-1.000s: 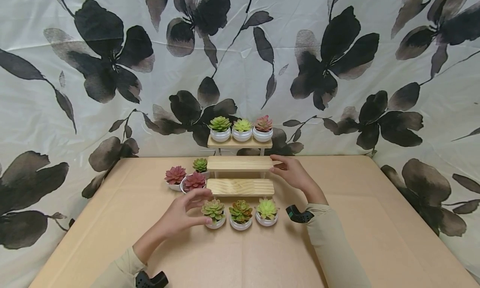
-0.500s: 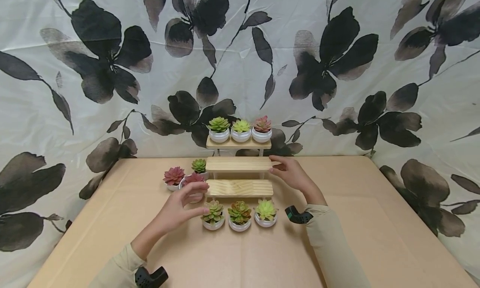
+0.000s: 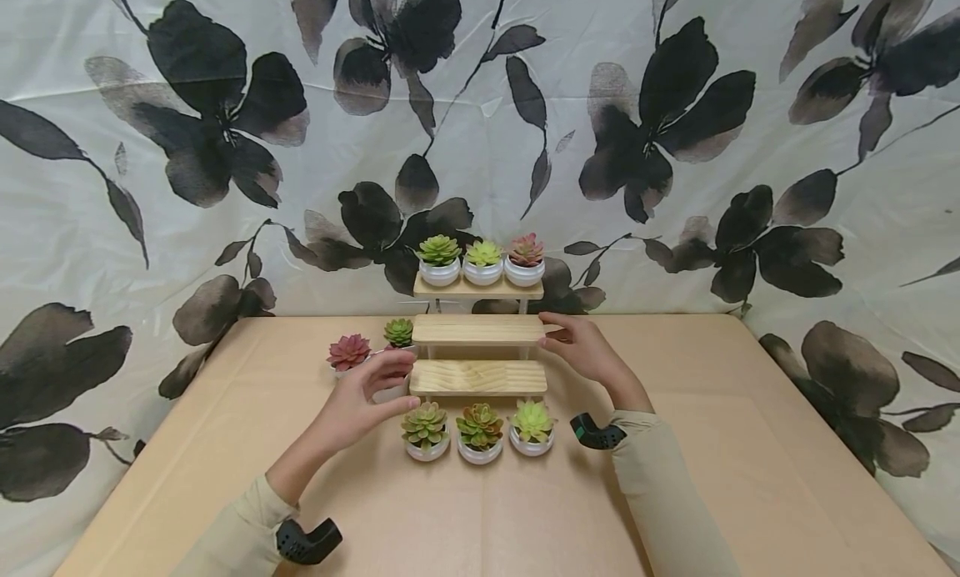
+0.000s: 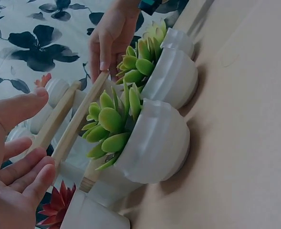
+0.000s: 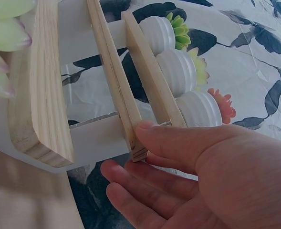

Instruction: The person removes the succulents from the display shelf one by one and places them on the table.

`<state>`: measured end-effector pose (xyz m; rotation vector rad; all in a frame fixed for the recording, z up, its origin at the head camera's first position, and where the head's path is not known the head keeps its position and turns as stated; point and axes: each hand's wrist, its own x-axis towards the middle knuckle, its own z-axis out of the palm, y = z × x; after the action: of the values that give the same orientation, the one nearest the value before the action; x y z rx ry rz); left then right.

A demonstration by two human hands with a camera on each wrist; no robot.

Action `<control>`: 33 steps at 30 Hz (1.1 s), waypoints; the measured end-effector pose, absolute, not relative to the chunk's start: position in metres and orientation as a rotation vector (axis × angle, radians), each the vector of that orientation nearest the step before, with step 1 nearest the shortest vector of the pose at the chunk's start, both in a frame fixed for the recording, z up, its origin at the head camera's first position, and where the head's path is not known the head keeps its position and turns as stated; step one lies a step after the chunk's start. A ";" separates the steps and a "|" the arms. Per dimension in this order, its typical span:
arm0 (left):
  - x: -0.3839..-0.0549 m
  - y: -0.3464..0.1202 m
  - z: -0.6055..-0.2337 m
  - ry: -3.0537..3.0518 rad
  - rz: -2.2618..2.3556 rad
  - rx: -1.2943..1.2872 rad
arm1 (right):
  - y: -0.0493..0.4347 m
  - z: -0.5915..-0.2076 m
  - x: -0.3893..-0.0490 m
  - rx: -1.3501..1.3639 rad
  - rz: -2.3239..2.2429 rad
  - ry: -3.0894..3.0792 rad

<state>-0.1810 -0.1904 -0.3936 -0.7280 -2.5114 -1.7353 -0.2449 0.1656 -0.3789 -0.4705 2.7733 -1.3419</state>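
Observation:
A three-tier display stand [image 3: 480,378] has pale wooden shelves on white supports. My right hand [image 3: 588,352] grips the right end of its middle shelf [image 5: 114,71], thumb on one face and fingers on the other. My left hand [image 3: 363,402] is at the left end of the bottom shelf, fingers loosely bent and thumb apart, holding nothing. Beside its thumb stands a potted green succulent [image 4: 112,117], first of three in a row before the stand. In the left wrist view, a red succulent [image 4: 58,205] in a white pot is just below the left hand.
Three potted succulents, the middle one pale green [image 3: 483,256], stand on the top shelf. Left of the stand are a dark red succulent [image 3: 348,352] and a green one [image 3: 399,333]. A floral cloth [image 3: 480,127] hangs behind the table [image 3: 750,444].
My left hand has drawn slightly up and away from the front left succulent and now covers the nearer red succulent in the head view. My right hand keeps its hold.

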 end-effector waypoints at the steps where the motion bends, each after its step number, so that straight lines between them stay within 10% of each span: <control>1: -0.182 -0.190 -0.393 -2.509 -1.739 -0.724 | 0.166 -0.379 -0.245 -0.471 -1.343 2.773; 33: -0.198 -0.178 -0.379 -2.559 -1.716 -0.584 | 0.165 -0.379 -0.244 -0.492 -1.335 2.782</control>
<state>-0.1979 -0.1777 -0.3794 -0.5837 -2.5589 -1.7161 -0.2439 0.1652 -0.3787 -0.4916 2.7817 -1.3352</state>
